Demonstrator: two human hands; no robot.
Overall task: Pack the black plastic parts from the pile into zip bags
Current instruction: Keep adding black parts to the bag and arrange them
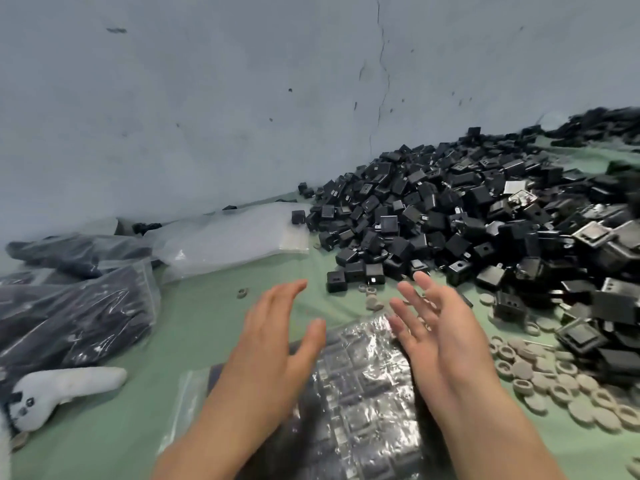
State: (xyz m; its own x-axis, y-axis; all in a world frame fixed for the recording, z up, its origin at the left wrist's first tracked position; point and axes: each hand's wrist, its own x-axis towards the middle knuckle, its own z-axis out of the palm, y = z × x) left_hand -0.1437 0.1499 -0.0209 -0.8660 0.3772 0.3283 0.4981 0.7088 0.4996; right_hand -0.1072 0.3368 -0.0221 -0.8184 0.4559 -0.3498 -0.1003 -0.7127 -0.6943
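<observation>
Green cloth | filled zip bag between left hand, right hand

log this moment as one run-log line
stage: filled zip bag in front | left hand: open, over bag | right hand: open, over bag | pile of black parts: right | packed bags: left

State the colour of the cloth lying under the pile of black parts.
Pale green; the cloth shows best in the head view.
</observation>
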